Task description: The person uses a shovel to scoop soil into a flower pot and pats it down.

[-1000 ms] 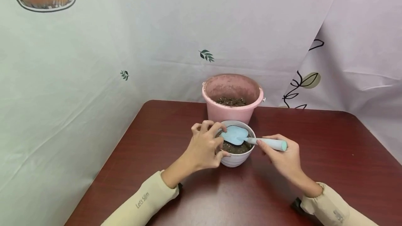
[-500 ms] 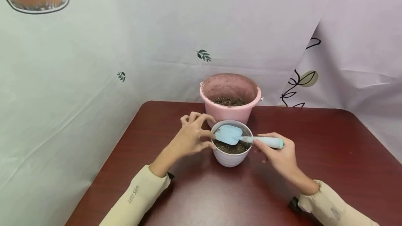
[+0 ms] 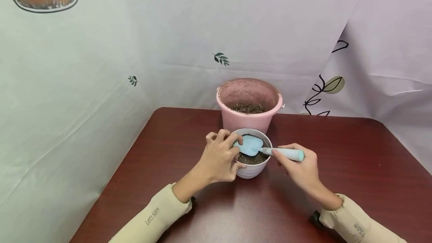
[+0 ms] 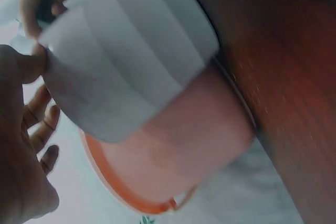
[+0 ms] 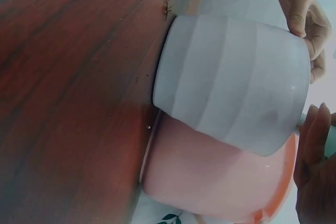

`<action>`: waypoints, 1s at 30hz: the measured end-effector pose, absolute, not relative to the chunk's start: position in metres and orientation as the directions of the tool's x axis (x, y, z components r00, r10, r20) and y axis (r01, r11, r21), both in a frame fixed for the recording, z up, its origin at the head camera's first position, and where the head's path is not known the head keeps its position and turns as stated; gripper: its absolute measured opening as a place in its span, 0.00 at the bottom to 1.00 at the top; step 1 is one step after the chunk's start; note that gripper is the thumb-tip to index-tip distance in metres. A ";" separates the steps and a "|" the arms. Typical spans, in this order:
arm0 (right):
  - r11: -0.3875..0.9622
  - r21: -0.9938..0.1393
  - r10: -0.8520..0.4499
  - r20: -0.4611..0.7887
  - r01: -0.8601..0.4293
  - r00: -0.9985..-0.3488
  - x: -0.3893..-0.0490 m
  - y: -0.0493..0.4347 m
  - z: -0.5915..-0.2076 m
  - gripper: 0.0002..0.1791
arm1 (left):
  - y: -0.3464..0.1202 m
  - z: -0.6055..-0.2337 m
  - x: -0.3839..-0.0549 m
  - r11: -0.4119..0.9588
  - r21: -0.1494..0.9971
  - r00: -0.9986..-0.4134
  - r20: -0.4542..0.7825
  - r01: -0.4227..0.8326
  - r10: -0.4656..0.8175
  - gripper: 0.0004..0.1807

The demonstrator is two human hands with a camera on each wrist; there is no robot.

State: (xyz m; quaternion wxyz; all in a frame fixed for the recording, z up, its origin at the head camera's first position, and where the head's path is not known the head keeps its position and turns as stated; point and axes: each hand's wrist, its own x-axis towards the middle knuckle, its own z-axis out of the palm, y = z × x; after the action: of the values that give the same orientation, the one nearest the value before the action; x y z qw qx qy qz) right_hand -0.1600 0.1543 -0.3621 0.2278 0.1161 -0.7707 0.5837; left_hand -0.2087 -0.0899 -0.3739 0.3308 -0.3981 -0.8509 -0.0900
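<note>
A white ribbed flowerpot (image 3: 249, 171) with dark soil (image 3: 251, 158) inside stands on the table. My left hand (image 3: 219, 156) is at the pot's left rim, thumb outside and fingers bent over the edge. From the right wrist view, that left hand (image 5: 307, 19) pinches the rim of the pot (image 5: 231, 77). My right hand (image 3: 303, 170) grips the pale handle of a light blue trowel (image 3: 250, 145). The trowel's blade lies nearly flat inside the pot over the soil, its tip close to my left fingers. In the left wrist view the pot hides the blade.
Right behind the flowerpot stands a pink bucket (image 3: 236, 121) with soil (image 3: 248, 108) low inside. The dark red table (image 3: 182, 130) ends at the back against a pale wall covering (image 3: 175, 40) printed with leaves.
Half a second ago my left hand was farther left with fingers spread and the trowel blade was nearer the left rim. Now the hand is back over the rim and the blade sits more central.
</note>
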 end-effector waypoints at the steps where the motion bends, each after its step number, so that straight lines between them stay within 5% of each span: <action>1: 0.296 -0.843 0.096 0.494 -0.449 -0.864 -0.161 0.155 -0.364 0.05 | -0.087 -0.375 -0.206 0.681 -0.113 -0.472 0.640 0.723 0.607 0.13; 12: 0.279 -0.786 0.140 0.601 -0.551 -0.787 -0.171 0.164 -0.377 0.05 | -0.076 -0.376 -0.194 0.730 -0.077 -0.512 0.664 0.679 0.545 0.17; 15: 0.254 -0.771 0.140 0.626 -0.584 -0.767 -0.171 0.165 -0.380 0.06 | -0.082 -0.371 -0.198 0.721 0.024 -0.566 0.639 0.692 0.522 0.22; 21: 0.245 -0.740 0.108 0.662 -0.626 -0.741 -0.172 0.170 -0.384 0.08 | -0.099 -0.368 -0.218 0.739 0.293 -0.760 0.486 0.607 0.432 0.56; 26: 0.221 -0.754 0.112 0.650 -0.619 -0.752 -0.173 0.173 -0.380 0.07 | -0.106 -0.375 -0.228 0.713 0.385 -0.809 0.319 0.586 0.493 0.57; 30: 0.225 -0.775 0.109 0.622 -0.590 -0.775 -0.172 0.175 -0.376 0.06 | -0.104 -0.380 -0.229 0.690 0.426 -0.811 0.297 0.585 0.504 0.56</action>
State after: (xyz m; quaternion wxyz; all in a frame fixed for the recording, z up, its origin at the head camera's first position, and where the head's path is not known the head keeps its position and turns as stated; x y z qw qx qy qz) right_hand -0.1724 0.1754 -0.3763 0.2914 0.1655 -0.7263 0.6001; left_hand -0.2288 -0.1041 -0.3801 0.0785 -0.2971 -0.9160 -0.2580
